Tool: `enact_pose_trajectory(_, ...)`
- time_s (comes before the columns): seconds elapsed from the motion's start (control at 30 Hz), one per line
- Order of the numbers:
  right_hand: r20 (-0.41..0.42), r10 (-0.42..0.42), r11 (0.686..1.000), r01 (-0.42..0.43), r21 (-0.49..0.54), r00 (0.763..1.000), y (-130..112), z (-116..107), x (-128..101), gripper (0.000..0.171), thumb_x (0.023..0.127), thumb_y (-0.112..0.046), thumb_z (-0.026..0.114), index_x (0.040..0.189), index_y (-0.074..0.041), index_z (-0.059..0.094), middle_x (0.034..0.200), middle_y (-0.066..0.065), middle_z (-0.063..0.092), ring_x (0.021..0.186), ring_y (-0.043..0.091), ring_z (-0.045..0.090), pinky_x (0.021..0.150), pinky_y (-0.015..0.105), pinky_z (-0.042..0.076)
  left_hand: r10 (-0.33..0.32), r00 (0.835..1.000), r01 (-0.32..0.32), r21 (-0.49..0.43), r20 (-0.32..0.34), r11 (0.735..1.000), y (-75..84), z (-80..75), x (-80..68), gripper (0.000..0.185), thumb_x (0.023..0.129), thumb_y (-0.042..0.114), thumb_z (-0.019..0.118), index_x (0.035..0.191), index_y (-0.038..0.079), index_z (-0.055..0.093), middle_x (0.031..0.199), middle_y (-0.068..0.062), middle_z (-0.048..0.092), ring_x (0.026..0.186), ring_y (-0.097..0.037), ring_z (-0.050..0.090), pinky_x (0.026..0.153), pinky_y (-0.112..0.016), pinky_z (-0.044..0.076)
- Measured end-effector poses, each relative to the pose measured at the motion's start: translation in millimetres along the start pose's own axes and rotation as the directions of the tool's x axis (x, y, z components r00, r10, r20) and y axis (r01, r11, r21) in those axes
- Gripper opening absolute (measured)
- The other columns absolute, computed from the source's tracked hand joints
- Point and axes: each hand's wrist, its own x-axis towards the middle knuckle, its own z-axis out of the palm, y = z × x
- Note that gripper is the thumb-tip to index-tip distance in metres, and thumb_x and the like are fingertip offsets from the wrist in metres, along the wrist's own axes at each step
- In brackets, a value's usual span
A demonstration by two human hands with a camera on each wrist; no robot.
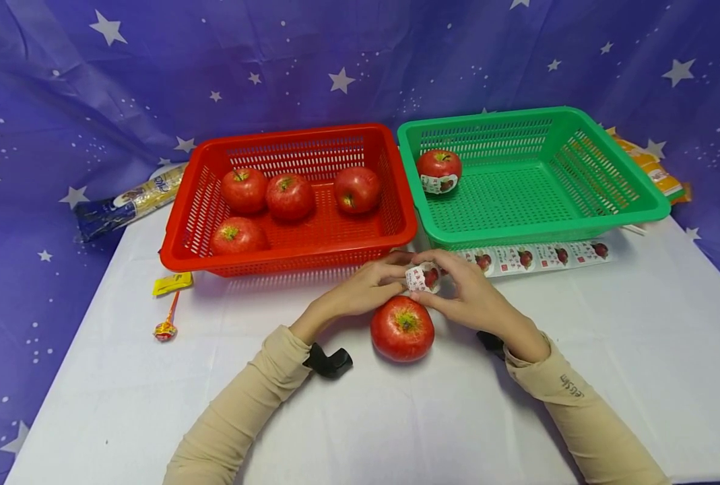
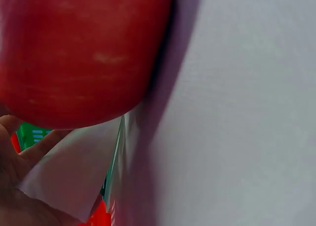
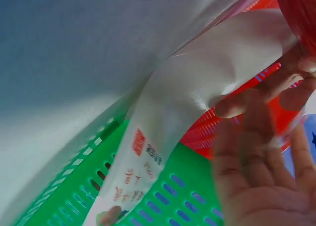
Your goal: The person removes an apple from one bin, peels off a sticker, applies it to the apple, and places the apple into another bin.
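- Four apples (image 1: pixel 287 197) sat in the red basket (image 1: pixel 178 242) at ten o'clock from the hands, none with a label showing; a lollipop (image 1: pixel 166 329) and a yellow packet (image 1: pixel 172 283) lay on the white table (image 1: pixel 123 404) further out at nine.
- One left hand (image 1: pixel 362 289) pinched the near edge of a small sticker (image 1: pixel 423 277) between thumb and fingertips, fingers curled on it.
- Directly at six o'clock below that sticker, a loose apple (image 1: pixel 402 329) rested on the cloth, stem up, just beside both hands (the left wrist view was nearly filled by its red skin).
- At the other edge of the sticker, the right hand (image 1: pixel 477 300) gripped with bent fingers; the right wrist view showed the pale strip running off toward the baskets.
- To do this well, I judged, the label should be peeled slowly and kept flat, then pressed onto the apple's side from the middle outward.
- Further right, at one o'clock, the sticker strip (image 1: pixel 541 256) lay against the green basket (image 1: pixel 657 209), which held one labelled apple (image 1: pixel 439 172).
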Motion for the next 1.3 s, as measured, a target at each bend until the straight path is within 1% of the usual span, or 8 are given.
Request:
enact_pose_trajectory(0.2, -0.096, -0.026, 0.998, 0.032, 0.059, 0.995, 1, -1, 1, 0.049, 0.069, -0.011, 0.086, 0.114, -0.007, 0.065, 0.107, 0.004, 0.068, 0.091, 0.013, 0.060, 0.078, 0.035, 0.052, 0.030, 0.999, -0.030, 0.025, -0.013, 0.999, 1.1, -1.7, -0.6, 0.032, 0.097, 0.019, 0.050, 0.125, 0.010, 0.063, 0.142, -0.012, 0.049, 0.134, -0.024, 0.045, 0.113, -0.039, 0.034)
enact_pose_trajectory(0.43, -0.281, -0.093, 0.987, 0.127, 0.102, 0.955, 4, 0, 3, 0.035, 0.067, 0.005, 0.082, 0.098, -0.001, 0.069, 0.085, 0.008, 0.068, 0.078, 0.017, 0.061, 0.071, 0.022, 0.048, -0.060, 0.997, 0.055, -0.084, -0.053, 0.995, 2.7, -6.1, -2.5, 0.041, 0.098, 0.018, 0.036, 0.123, 0.003, 0.064, 0.124, -0.010, 0.065, 0.114, -0.020, 0.059, 0.101, -0.033, 0.044)
enact_pose_trajectory(0.63, -0.227, -0.181, 0.984, 0.177, -0.037, 0.957, 1, 5, 4, 0.047, 0.066, -0.007, 0.086, 0.108, -0.005, 0.066, 0.096, 0.005, 0.066, 0.083, 0.018, 0.059, 0.070, 0.031, 0.046, -0.088, 0.993, 0.074, -0.146, -0.085, 0.986, 4.4, -4.7, -0.7, 0.030, 0.099, 0.024, 0.050, 0.115, 0.008, 0.068, 0.108, -0.003, 0.068, 0.097, -0.010, 0.056, 0.085, -0.022, 0.044)
enact_pose_trajectory(0.87, -0.223, -0.174, 0.984, 0.176, -0.010, 0.959, 0, 4, 3, 0.061, 0.060, -0.010, 0.089, 0.116, -0.005, 0.064, 0.101, 0.007, 0.067, 0.086, 0.015, 0.056, 0.072, 0.031, 0.046, -0.094, 0.984, 0.068, -0.165, -0.152, 0.984, 6.1, -2.3, -0.4, 0.021, 0.096, 0.019, 0.054, 0.100, 0.007, 0.070, 0.084, -0.002, 0.064, 0.084, -0.009, 0.052, 0.076, -0.022, 0.043)
enact_pose_trajectory(0.97, -0.211, -0.142, 0.986, 0.157, 0.055, 0.967, 1, 3, 2, 0.068, 0.056, -0.007, 0.090, 0.118, -0.004, 0.063, 0.099, 0.007, 0.066, 0.087, 0.014, 0.056, 0.071, 0.030, 0.042, -0.099, 0.984, 0.070, -0.188, -0.150, 0.980, 5.9, -2.7, -0.5, 0.022, 0.096, 0.019, 0.055, 0.103, 0.006, 0.071, 0.089, -0.003, 0.067, 0.088, -0.010, 0.055, 0.079, -0.023, 0.044)
enact_pose_trajectory(1.1, -0.205, -0.097, 0.985, 0.123, 0.117, 0.974, 1, 1, 1, 0.060, 0.063, 0.000, 0.085, 0.118, 0.000, 0.064, 0.092, 0.007, 0.066, 0.084, 0.015, 0.058, 0.073, 0.029, 0.044, -0.045, 0.996, 0.031, -0.171, -0.079, 0.985, 6.2, -3.0, -1.4, 0.027, 0.096, 0.017, 0.056, 0.117, 0.004, 0.068, 0.117, -0.008, 0.067, 0.110, -0.014, 0.058, 0.094, -0.025, 0.046)
enact_pose_trajectory(1.2, -0.242, -0.097, 0.984, 0.129, 0.120, 0.965, 1, 2, 1, 0.034, 0.070, 0.007, 0.079, 0.102, 0.000, 0.072, 0.081, 0.005, 0.066, 0.077, 0.010, 0.057, 0.066, 0.025, 0.043, 0.023, 1.000, -0.022, -0.140, 0.003, 0.990, 8.8, -2.0, -1.1, 0.031, 0.095, 0.017, 0.056, 0.121, 0.004, 0.066, 0.131, -0.010, 0.061, 0.123, -0.018, 0.054, 0.104, -0.029, 0.042)
enact_pose_trajectory(1.3, -0.287, -0.114, 0.978, 0.158, 0.135, 0.951, 1, 3, 2, 0.018, 0.071, 0.012, 0.076, 0.083, -0.001, 0.076, 0.076, 0.005, 0.064, 0.075, 0.007, 0.057, 0.065, 0.021, 0.043, 0.052, 0.998, -0.049, -0.134, 0.021, 0.990, 12.7, -2.5, -1.0, 0.031, 0.095, 0.017, 0.056, 0.121, 0.004, 0.066, 0.130, -0.011, 0.061, 0.123, -0.019, 0.054, 0.104, -0.028, 0.042)
